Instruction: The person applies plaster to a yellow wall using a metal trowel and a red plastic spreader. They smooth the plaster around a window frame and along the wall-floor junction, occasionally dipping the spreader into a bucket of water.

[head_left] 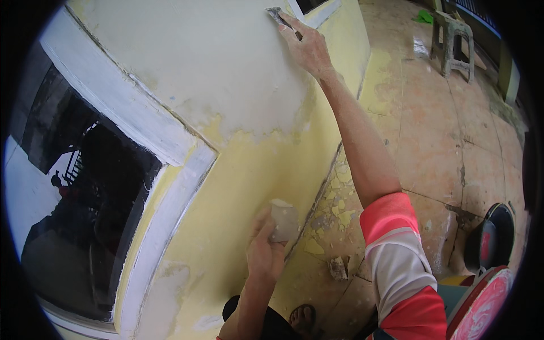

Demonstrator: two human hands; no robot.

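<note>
My right hand [310,50], arm stretched far out, is closed round a putty knife [275,15]. Its blade is at the upper part of the wall, near a white frame edge. Pale grey-white filler [226,73] covers that upper part, ending raggedly over yellow paint [255,164]. Lower and nearer, my left hand [265,249] grips a greyish flat plate [285,222] with a dab of whitish paste [280,203] along its top edge. That hand is in front of the yellow wall. Its fingers are partly hidden behind the plate.
A dark window [85,215] in a white frame [153,238] fills the left. Yellow paint flakes [344,218] and a rough chunk [338,268] lie on the tiled floor. To the right stand a black bucket [492,237], a red-rimmed round container [481,306] and, farther off, a stool [453,45].
</note>
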